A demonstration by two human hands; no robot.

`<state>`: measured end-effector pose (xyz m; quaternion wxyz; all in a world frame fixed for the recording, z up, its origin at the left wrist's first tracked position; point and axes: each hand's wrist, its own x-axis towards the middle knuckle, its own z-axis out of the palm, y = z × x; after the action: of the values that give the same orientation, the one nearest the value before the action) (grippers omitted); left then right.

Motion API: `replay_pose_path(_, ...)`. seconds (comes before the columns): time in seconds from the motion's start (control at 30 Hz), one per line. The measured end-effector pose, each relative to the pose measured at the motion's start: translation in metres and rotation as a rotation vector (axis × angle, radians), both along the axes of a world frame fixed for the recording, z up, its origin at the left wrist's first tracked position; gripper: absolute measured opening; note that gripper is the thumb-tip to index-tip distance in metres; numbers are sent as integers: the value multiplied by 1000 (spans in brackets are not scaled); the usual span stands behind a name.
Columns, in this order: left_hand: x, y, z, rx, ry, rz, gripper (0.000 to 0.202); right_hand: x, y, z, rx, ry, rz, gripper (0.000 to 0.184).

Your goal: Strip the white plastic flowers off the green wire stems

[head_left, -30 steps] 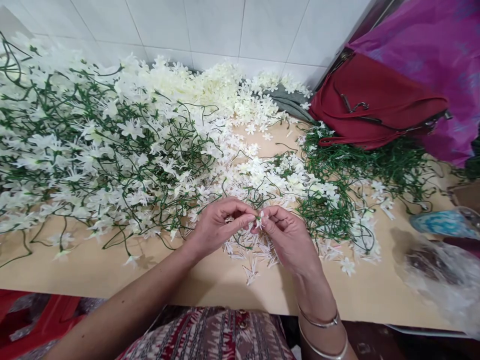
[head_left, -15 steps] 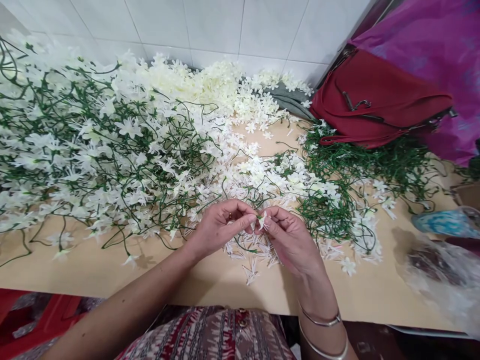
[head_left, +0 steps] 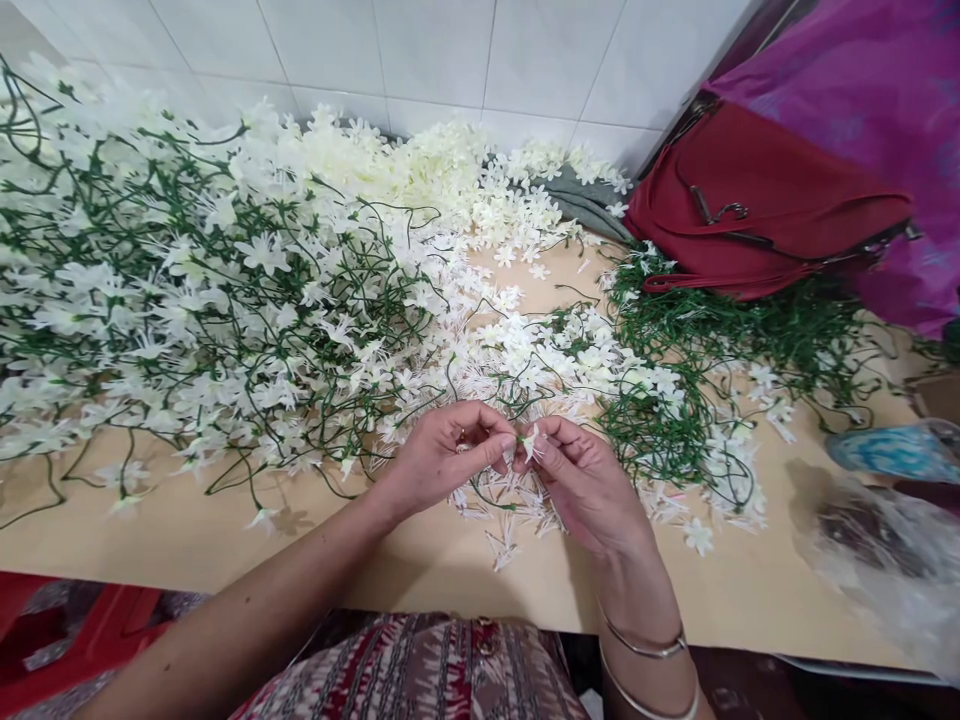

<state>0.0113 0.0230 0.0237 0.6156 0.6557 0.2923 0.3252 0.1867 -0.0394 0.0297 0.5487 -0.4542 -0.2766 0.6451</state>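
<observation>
Just above the table's near side, my right hand (head_left: 589, 490) pinches a small white artificial flower (head_left: 531, 442) between thumb and fingers. My left hand (head_left: 442, 455) is closed in a pinch right beside it, at the flower's green base, where the stem seems to start; its fingertips hide most of that spot. A thin green stem (head_left: 495, 503) curves below the two hands. Beneath and behind them lie loose white stamen pieces (head_left: 504, 545) and small white petal blossoms (head_left: 525, 350) in a scattered pile.
A large heap of stemmed white flowers (head_left: 187, 290) covers the left side. Cream petals (head_left: 420, 170) are piled along the tiled wall (head_left: 435, 50). Green stems (head_left: 675, 430) lie at right, below a red bag (head_left: 765, 200). A clear plastic bag (head_left: 892, 560) sits at the right edge.
The hands stay nearly in place, fingertips together at the flower. The small white flower has shifted slightly to the right, showing a little more beside the left fingertips.
</observation>
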Motion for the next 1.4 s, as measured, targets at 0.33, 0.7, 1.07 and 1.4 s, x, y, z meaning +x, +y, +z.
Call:
replay_pose_path(0.33,0,1,-13,-99,-8,-71,18,0,0,-10,-2,-82,19,28)
replay_pose_path(0.7,2,1,-14,-155,-95,-70,19,-13,4,-12,17,-59,-68,28)
replay_pose_path(1.07,4,0,-15,-151,-117,-69,20,-3,9,-10,-34,-2,20,30)
replay_pose_path(1.4,7,-5,-16,-140,-81,-27,20,4,1,-6,-43,4,-21,36)
